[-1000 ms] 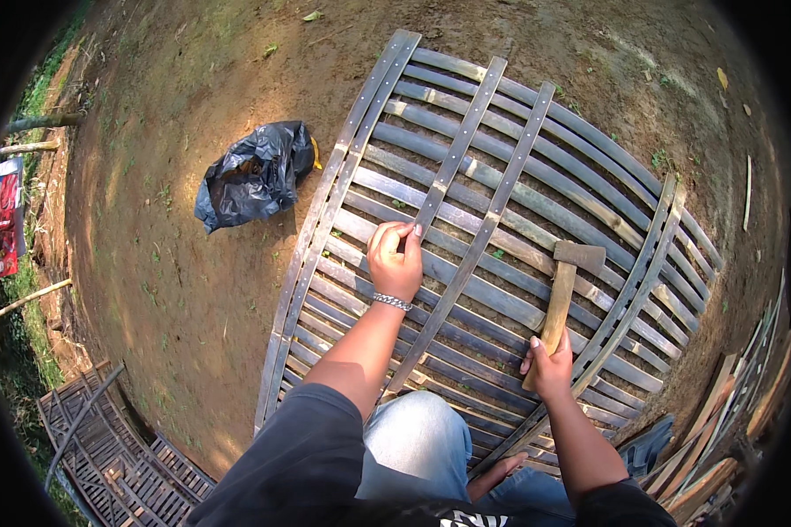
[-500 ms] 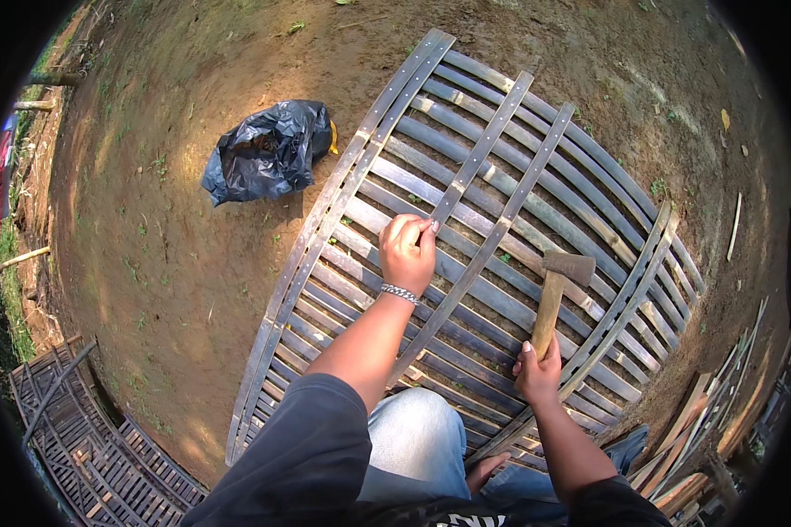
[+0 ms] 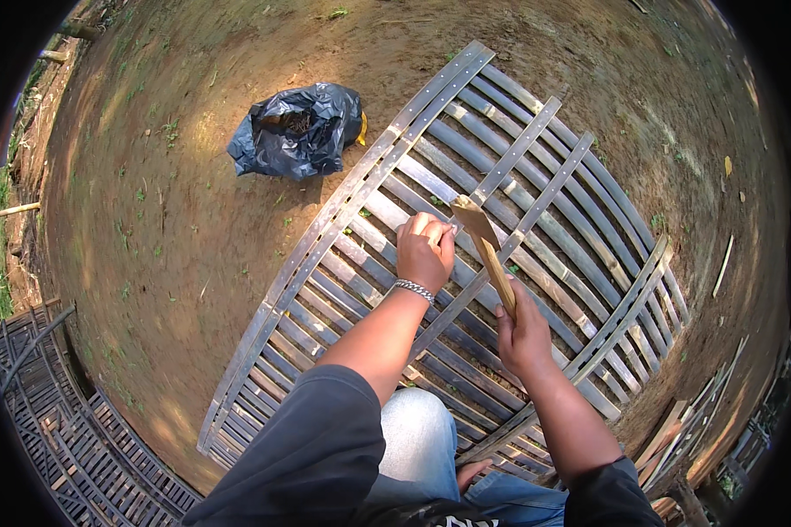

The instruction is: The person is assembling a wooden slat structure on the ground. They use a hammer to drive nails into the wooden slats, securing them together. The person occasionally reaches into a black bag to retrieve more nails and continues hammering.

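Observation:
A large panel of bamboo slats (image 3: 517, 149), joined by nailed cross strips, lies on the ground before me. My left hand (image 3: 424, 253) is closed in a pinch low over the slats, beside the near end of a short cross strip. What its fingertips hold is too small or hidden to make out. My right hand (image 3: 526, 332) grips the wooden handle of a hatchet (image 3: 494, 268). The hatchet's metal head is raised just right of my left fingertips, partly covering the strip behind it.
A black plastic bag (image 3: 321, 158) stands open beyond the panel's left edge, with small dark pieces inside and something yellow behind it. More slatted panels (image 3: 88, 439) lie at the lower left. Loose bamboo strips (image 3: 703, 408) lie at the right. My knee (image 3: 413, 430) is by the near slats.
My right hand has brought the hatchet up and left, from over the right-hand slats to beside my left hand. My left hand stays pinched at the strip. The whole view has shifted slightly.

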A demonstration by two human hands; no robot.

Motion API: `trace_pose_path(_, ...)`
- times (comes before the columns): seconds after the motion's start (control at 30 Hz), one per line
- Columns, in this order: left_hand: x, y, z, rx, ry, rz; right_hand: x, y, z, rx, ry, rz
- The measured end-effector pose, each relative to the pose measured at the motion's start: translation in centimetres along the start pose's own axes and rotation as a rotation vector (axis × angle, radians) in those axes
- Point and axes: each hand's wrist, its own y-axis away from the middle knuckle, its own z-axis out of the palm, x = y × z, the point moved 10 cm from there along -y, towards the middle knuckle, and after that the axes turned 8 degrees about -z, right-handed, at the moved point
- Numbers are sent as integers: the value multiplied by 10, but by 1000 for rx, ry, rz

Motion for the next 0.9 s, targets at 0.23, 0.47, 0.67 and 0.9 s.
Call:
trace_pose_path(0.23,-2,1,-2,-17,51,-43,9,5,-11,75,30,-35)
trace_pose_path(0.47,-4,0,2,-54,36,-64,19,1,1,-41,83,17)
trace_pose_path(0.67,-5,1,1,11,44,-16,7,2,-4,34,37,-50)
trace_pose_path(0.9,-4,-2,0,16,21,-11,-3,3,-15,123,16,-124)
